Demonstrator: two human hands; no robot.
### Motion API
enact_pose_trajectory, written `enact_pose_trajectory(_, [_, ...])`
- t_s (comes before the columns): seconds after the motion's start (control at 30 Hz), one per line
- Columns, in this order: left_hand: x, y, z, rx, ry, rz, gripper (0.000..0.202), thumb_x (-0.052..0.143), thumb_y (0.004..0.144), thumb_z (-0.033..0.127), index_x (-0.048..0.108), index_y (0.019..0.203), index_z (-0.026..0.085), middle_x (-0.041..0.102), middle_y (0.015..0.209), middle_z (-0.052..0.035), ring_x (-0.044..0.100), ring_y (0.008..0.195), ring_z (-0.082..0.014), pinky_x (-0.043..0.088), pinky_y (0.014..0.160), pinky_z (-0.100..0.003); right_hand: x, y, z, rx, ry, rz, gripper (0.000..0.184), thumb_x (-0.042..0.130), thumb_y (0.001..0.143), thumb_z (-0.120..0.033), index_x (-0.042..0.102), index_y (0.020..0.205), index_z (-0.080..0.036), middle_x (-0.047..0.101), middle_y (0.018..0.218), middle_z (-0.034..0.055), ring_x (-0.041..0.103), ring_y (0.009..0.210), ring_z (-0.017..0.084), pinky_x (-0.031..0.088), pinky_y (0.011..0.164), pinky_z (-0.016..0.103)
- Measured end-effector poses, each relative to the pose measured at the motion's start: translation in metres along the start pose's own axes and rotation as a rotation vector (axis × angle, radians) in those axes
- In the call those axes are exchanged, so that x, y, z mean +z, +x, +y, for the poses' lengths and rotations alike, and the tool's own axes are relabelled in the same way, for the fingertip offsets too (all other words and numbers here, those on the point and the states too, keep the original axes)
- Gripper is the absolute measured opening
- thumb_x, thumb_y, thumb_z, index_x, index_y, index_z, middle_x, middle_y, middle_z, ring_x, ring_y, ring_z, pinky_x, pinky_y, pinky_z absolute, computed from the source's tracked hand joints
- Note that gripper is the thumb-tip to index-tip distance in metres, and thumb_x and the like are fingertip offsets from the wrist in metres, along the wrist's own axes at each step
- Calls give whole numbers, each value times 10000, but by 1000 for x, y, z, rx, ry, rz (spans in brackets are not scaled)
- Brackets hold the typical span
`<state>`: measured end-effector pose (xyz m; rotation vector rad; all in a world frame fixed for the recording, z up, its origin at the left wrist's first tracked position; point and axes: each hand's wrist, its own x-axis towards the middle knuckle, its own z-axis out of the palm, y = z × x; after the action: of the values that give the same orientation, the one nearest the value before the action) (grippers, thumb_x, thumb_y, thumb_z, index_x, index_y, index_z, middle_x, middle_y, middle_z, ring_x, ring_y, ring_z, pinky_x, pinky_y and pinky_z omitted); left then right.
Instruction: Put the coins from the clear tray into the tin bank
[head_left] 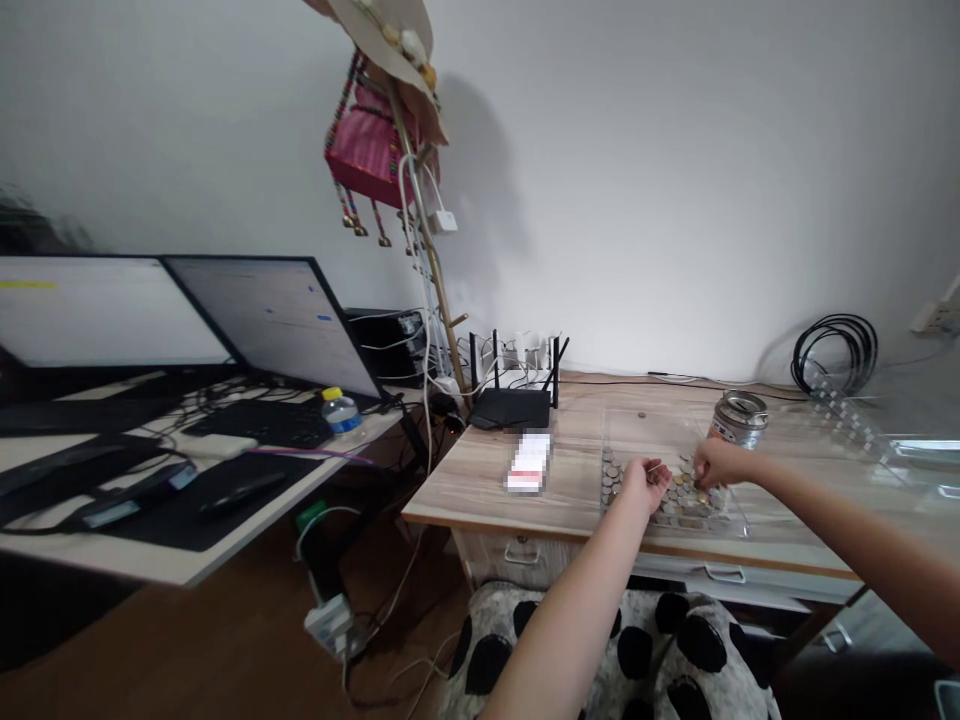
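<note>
At the near edge of the light wood-grain desk (574, 490), we have 2 bare hands over a spread of small round metal coins (681, 492), mostly silver with some golden. The coins lie within a shallow clear plastic tray (675, 430), and we reckon it serves to keep loose metal from rolling about the wood.

Now the left hand (652, 484): palm up, fingers part-curled into a narrow cup, just the shape for catching something small. A pale edge shows by the fingertips, but we cannot tell whether it is a coin. Over to the right hand (720, 468), coming in from the side, palm down, fingertips drawn narrow and pointing into the coins; that suits picking at flat pieces, though we cannot tell if 1 is pinched there.

Just beyond it we spot a silvery cylindrical metal can (741, 425), standing upright, near enough for an easy reach. And look, 1 small dark coin (641, 414) lies near the tray's far edge, apart from the rest!

To our left, the black router with upright antennas (513, 405) sits well back, probably to suit its cables, leaving the front of the desk for handwork.
</note>
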<state>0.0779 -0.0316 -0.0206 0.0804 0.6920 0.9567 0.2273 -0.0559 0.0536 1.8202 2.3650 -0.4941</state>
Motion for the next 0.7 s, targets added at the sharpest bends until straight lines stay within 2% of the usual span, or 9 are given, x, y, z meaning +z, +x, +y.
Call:
enact_pose_trajectory(0.1, [0, -2, 0, -76, 24, -71, 217, 342, 764, 239, 487, 718, 84, 522, 672, -119, 558, 679, -178, 476, 547, -293, -21, 13, -9, -54, 132, 109, 314, 487, 635, -392, 639, 754, -144, 620, 632, 30, 526, 511, 98, 377, 465, 179])
enact_pose_trajectory(0.17, [1, -3, 2, -130, 37, -123, 265, 308, 781, 273, 489, 758, 81, 533, 748, -155, 560, 759, -214, 483, 565, -324, -27, 23, -20, -85, 192, 154, 348, 465, 656, -413, 641, 797, -148, 628, 670, 32, 524, 536, 96, 372, 468, 174])
enact_pose_trajectory(0.27, [4, -4, 7, -110, 27, -186, 219, 311, 767, 204, 503, 774, 99, 550, 783, -133, 562, 780, -195, 489, 605, -314, -26, 32, -36, -125, 237, 171, 304, 491, 637, -391, 659, 715, -151, 617, 605, 16, 505, 524, 95, 353, 463, 178])
enact_pose_trajectory(0.37, [9, -2, 15, -68, 50, -166, 173, 349, 714, 109, 518, 756, 111, 568, 734, -101, 567, 742, -172, 490, 613, -297, -20, 35, -47, -159, 256, 169, 282, 497, 632, -378, 665, 637, -152, 589, 522, -2, 480, 493, 90, 340, 465, 185])
enact_pose_trajectory(0.5, [18, 6, 31, -44, 44, -145, 151, 370, 681, 86, 514, 726, 88, 559, 648, -94, 569, 677, -162, 492, 584, -275, -23, 34, -47, -172, 264, 243, 329, 446, 679, -405, 669, 731, -168, 621, 607, -2, 507, 576, 114, 370, 547, 210])
enact_pose_trajectory(0.6, [29, 15, 44, -49, 63, -156, 149, 370, 697, 118, 507, 714, 64, 538, 592, -97, 569, 629, -161, 493, 565, -276, -34, 34, -41, -150, 271, 406, 364, 413, 707, -422, 655, 811, -171, 644, 708, 17, 534, 686, 156, 385, 620, 235])
enact_pose_trajectory(0.7, [42, 25, 59, -57, 160, -188, 144, 382, 715, 120, 509, 729, 53, 534, 559, -78, 561, 566, -131, 486, 534, -238, -50, 33, -27, -102, 295, 651, 363, 401, 716, -432, 643, 821, -182, 650, 773, 38, 548, 740, 177, 392, 649, 241])
